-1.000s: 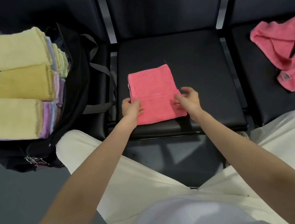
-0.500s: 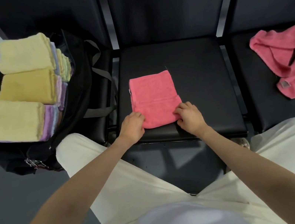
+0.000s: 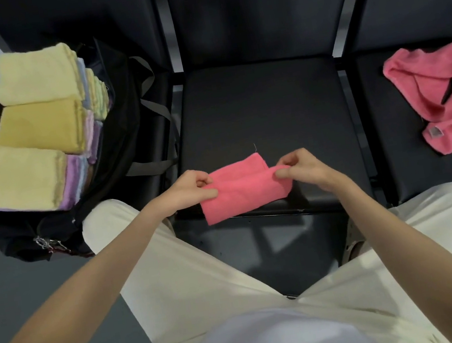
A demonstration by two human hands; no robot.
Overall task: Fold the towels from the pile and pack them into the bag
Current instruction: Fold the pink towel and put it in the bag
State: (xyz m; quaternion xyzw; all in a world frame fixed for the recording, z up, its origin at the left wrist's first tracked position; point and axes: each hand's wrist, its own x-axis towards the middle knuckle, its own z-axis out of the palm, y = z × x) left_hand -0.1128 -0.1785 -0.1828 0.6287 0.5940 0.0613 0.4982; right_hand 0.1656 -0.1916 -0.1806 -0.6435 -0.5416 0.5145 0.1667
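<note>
Two hands' grip (image 3: 241, 180) — one pink towel (image 3: 244, 192).

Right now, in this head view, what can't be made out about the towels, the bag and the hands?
- Bag interior: head view, hidden by the folded stacks; free room unknown.
- Lower towels in the stacks: only edges show, count unclear.
- Loose pink towel: cut off by the right edge; one towel or more, unclear.
- Held pink towel: layers underneath hidden.
- Left hand and right hand: fingertips pinching the towel partly buried in cloth.
</note>
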